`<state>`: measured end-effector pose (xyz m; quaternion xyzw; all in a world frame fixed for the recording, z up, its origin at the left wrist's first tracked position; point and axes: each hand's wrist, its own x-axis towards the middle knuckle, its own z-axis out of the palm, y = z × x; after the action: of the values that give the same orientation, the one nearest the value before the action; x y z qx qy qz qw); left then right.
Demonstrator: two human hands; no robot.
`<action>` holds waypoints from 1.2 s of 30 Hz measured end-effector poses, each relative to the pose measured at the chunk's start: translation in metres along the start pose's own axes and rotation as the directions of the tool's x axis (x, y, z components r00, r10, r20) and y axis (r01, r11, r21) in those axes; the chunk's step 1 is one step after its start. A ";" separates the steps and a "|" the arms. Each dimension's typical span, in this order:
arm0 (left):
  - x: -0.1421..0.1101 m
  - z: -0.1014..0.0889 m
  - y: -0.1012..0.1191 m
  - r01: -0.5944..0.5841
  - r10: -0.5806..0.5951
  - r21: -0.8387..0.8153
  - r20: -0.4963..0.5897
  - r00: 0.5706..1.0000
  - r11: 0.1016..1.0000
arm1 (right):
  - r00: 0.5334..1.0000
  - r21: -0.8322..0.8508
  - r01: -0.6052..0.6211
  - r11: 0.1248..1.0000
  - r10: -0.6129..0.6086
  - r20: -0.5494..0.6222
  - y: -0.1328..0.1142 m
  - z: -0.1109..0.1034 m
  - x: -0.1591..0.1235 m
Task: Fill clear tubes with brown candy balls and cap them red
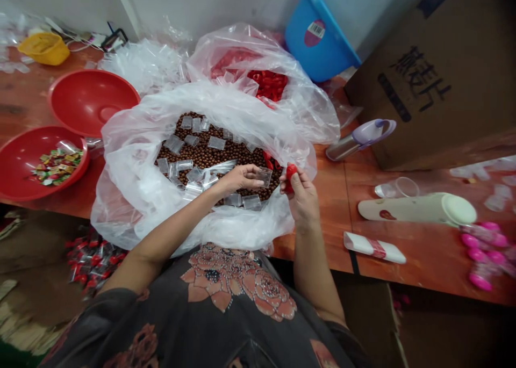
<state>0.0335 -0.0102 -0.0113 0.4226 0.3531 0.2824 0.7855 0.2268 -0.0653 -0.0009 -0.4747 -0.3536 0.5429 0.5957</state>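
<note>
Left hand (241, 178) half closed, thumb and fingertips pinching a clear cup (264, 177) by its sides, long axis near level, one end toward 3 o'clock; open end too blurred to tell. Right hand (303, 199) curled in much the same way, thumb and fingers around a red piece (291, 178), long axis near upright, tip toward 12 o'clock with a slight lean toward 11. Both held things just apart at the middle of the view, seemingly for close work under the eyes. Both hands low over a clear plastic bag (121, 196), likely as a catch for any slip. Inside the bag's mouth, toward 11 o'clock from the hands, a heap of brown balls (217, 152) strewn with more clear cups (186, 122), all within easy reach. Farther off at 12 o'clock, a second bag (306, 107) with red pieces (268, 83) inside. At 9 o'clock, two red bowls (94, 75), one with wrapped sweets (56, 166). At 3 o'clock on the wooden surface (334, 207), pink caps (479, 255) and a cream tube (417, 209).
</note>
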 end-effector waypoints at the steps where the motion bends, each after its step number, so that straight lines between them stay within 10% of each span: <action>1: -0.008 0.000 0.003 -0.011 0.011 0.008 -0.001 1.000 1.000 | 1.000 -0.017 0.004 1.000 -0.004 0.019 0.000 0.002 0.000; 6: -0.038 0.000 0.012 -0.100 0.130 0.169 -0.176 0.976 0.981 | 0.990 -0.136 0.029 0.990 -0.009 0.143 0.001 0.017 0.000; 16: -0.063 0.001 0.013 -0.168 0.251 0.369 -0.190 0.949 0.914 | 0.970 -0.264 0.091 0.960 -0.026 0.240 0.002 0.041 -0.007; 30: -0.073 0.001 0.009 -0.145 0.251 0.379 -0.248 0.936 0.914 | 0.812 -0.547 0.549 0.632 -0.248 0.528 0.001 0.038 -0.010; 36: -0.077 0.003 0.010 -0.144 0.232 0.314 -0.263 0.937 0.939 | 0.891 -0.456 0.389 0.800 -0.201 0.408 0.000 0.045 -0.018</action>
<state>-0.0112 -0.0644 0.0227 0.5181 0.4615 0.3622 0.6224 0.1815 -0.0748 0.0145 -0.4563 -0.6562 0.3975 0.4507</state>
